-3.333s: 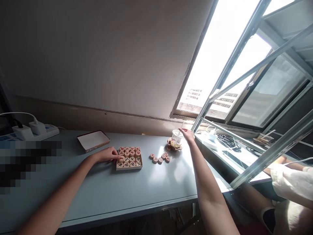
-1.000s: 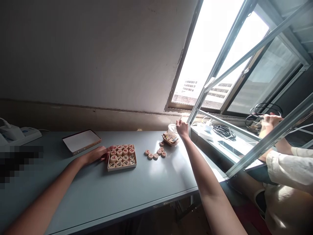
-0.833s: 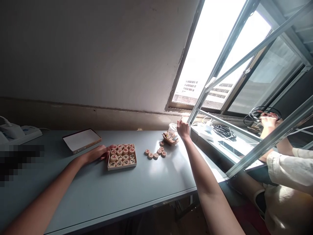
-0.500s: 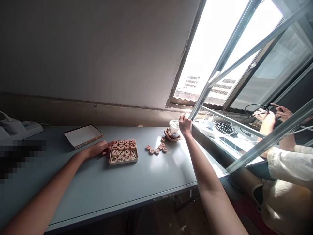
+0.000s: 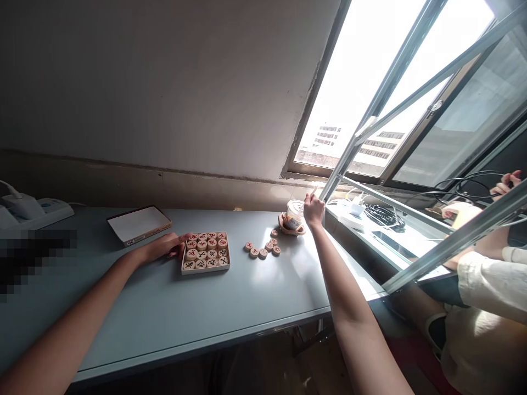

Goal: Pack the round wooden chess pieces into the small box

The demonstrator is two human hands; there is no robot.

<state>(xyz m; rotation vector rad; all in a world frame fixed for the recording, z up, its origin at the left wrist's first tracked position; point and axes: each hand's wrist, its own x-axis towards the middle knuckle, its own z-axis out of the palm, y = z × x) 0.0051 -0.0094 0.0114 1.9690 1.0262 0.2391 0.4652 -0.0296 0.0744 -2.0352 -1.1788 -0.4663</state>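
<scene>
My left hand (image 5: 167, 246) has its fingers curled at the upper left corner of a shallow box (image 5: 206, 270), gripping its edge. Rows of round wooden pieces with red or black characters fill this box. My right hand (image 5: 314, 209) is closed around a thin pale straw, beside a clear lidded cup (image 5: 293, 214). The cup sits in a brown, wavy-edged dish (image 5: 284, 227). Several loose round pieces (image 5: 263, 253) lie in a curved group between the box and the dish.
An open box lid (image 5: 142, 225) lies behind my left hand. White power strips (image 5: 45, 211) are at the far left. A metal frame (image 5: 354, 148) rises on the right, past which a person's hands (image 5: 463, 214) hold black cable above a cluttered table.
The view has shifted slightly. My hands keep nearly the same places at the box and the cup. The other person's hands have moved right and farther apart with the cable.
</scene>
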